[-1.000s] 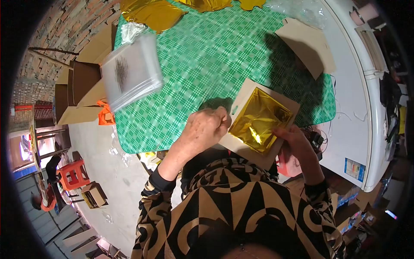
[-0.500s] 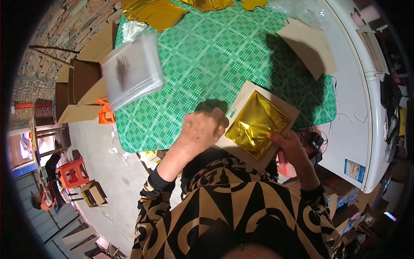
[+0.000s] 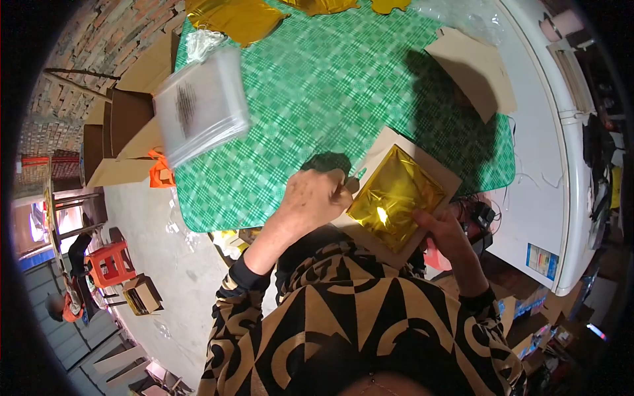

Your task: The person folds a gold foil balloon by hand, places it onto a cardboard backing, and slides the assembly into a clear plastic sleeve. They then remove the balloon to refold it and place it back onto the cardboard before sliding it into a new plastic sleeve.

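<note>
A shiny gold foil packet (image 3: 396, 191) lies on a beige card (image 3: 432, 165) with a small hang hole near one edge. My right hand (image 3: 448, 234) grips the card and packet at their lower right side, thumb on top of the foil. My left hand (image 3: 317, 198) is closed in a pinch close to the card's left edge by the hole. What its fingers hold, if anything, is hidden. Below both lies the table with a green checked cloth (image 3: 317, 86).
A stack of clear plastic bags (image 3: 205, 109) lies at the table's left, near white strings (image 3: 203, 45). Gold foil pieces (image 3: 241, 20) lie at the far edge. Cardboard sheets (image 3: 475, 72) sit at right beside a white fridge (image 3: 538, 198). A person (image 3: 66, 300) is far left.
The card with the foil packet has shifted and tilted slightly in my right hand. My left hand has moved slightly right, its fingertips nearer the card's edge.
</note>
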`<state>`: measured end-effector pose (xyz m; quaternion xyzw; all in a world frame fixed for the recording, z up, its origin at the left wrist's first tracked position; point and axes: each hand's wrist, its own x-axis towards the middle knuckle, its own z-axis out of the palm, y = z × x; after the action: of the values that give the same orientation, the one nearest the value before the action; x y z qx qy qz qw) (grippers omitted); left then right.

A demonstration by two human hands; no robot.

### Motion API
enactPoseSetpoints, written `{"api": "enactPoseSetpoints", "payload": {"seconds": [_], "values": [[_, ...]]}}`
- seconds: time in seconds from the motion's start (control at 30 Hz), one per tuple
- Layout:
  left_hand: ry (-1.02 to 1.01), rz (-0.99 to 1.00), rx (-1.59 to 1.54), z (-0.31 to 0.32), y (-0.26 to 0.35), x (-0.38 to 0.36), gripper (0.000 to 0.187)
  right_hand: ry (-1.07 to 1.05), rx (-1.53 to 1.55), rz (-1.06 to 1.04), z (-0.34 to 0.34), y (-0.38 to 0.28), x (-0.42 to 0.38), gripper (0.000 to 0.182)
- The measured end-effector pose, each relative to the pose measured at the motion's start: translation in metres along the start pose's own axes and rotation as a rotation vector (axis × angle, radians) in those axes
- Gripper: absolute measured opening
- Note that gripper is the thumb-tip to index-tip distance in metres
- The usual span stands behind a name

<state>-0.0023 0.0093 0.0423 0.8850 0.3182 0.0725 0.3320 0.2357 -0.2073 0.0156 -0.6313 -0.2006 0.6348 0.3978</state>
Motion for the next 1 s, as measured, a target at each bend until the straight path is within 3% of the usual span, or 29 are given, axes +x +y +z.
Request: {"api": "enactPoseSetpoints", "payload": {"seconds": [0.2, 0.27, 0.37, 0.53, 0.73, 0.93, 1.0], "values": [[0.016, 0.041, 0.018, -0.001, -0.01, -0.006, 0.012, 0.086, -0.054, -0.002, 0.006, -0.011, -0.006, 0.032], [-0.037, 0.059, -0.018, -0.003, -0.007, -0.006, 0.012, 0.132, -0.05, -0.057, 0.014, -0.013, -0.008, 0.032], [-0.145, 0.077, -0.001, -0.004, -0.001, -0.006, 0.014, 0.028, -0.037, 0.019, 0.004, 0.0, -0.002, 0.03], [-0.256, 0.116, -0.056, -0.014, 0.004, -0.007, 0.016, 0.055, -0.031, -0.096, 0.016, -0.004, -0.002, 0.028], [-0.151, -0.005, 0.071, -0.011, 0.009, -0.005, 0.022, 0.059, 0.019, -0.051, 0.025, -0.007, 0.007, 0.028], [-0.05, -0.065, 0.329, 0.005, 0.018, -0.005, 0.016, 0.045, -0.007, -0.016, 0.026, -0.005, 0.011, 0.03], [0.121, 0.034, 0.328, 0.017, 0.014, -0.005, 0.014, 0.054, -0.011, -0.063, 0.029, -0.007, 0.01, 0.03]]}}
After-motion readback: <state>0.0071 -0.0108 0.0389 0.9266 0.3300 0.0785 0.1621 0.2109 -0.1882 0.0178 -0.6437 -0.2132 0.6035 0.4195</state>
